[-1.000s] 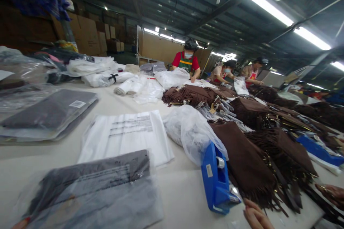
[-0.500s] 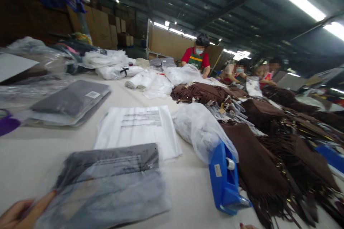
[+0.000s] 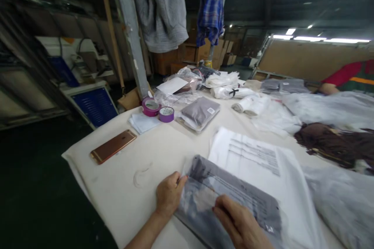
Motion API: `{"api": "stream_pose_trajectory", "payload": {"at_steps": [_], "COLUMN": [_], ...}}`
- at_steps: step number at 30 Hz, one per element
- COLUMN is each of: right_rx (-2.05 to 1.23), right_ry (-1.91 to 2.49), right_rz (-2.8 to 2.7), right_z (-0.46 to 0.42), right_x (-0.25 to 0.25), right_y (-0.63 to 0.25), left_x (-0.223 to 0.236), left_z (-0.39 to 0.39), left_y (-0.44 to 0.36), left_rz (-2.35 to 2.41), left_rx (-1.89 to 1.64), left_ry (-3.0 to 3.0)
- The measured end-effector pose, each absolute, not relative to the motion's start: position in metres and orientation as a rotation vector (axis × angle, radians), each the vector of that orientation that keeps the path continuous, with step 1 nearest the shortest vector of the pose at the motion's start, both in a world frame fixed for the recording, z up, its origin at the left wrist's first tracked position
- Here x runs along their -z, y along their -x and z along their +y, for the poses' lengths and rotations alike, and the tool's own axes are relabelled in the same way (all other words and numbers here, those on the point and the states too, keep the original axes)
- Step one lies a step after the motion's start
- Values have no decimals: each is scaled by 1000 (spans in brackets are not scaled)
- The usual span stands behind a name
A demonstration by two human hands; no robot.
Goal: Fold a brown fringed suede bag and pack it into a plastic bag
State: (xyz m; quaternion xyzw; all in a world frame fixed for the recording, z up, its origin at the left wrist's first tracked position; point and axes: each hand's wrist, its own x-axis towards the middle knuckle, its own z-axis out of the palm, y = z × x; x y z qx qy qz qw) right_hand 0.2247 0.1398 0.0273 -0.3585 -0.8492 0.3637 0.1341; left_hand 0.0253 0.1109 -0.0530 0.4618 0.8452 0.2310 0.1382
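My left hand [image 3: 168, 195] grips the near left edge of a clear plastic bag holding a folded grey garment [image 3: 228, 196], which lies on the white table [image 3: 122, 175]. The thumb lies on top of the bag and the fingers curl at its edge. My right hand [image 3: 241, 223] rests on top of the same bag near its front, fingers bent and pressed onto the plastic. A stack of white printed plastic bags [image 3: 260, 159] lies right behind the grey one.
A rose-gold phone [image 3: 113, 146] lies at the table's left edge. Two purple tape rolls [image 3: 159, 109] and a bagged grey garment [image 3: 200, 111] sit further back. Brown fringed pieces [image 3: 333, 144] lie at right. A person's red sleeve [image 3: 344, 74] shows at far right. Clothes hang from a post [image 3: 130, 35].
The view has swung left and down. Both hands have come onto the grey bagged garment. The blue tape dispenser and most brown pieces have left the view.
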Motion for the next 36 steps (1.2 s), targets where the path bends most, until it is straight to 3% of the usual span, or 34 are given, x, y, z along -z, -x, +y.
{"api": "stream_pose_trajectory", "payload": {"at_steps": [13,25,28,31,36], "right_rx": [-510,-176,-24,222,-176], "right_ry": [1221,1632,1368,750,519], "right_rz": [-3128,-2897,-2796,-2542,-2591], "right_z": [204,206,171,135,114], "right_x": [-20,-25,-3,26,45], "right_y": [-127,-152,-152,-146,-176], "left_x": [57,55,54,53,53], "left_z": [111,110,110,111,111], "left_y": [-24,-24,-24,-23,-21], "left_rz": [2388,2392,2391,2384,2387], "left_rx": [-651,-622,-619,-611,-638], "left_ry": [-1385,-1391,-1377,-1368,-1335]}}
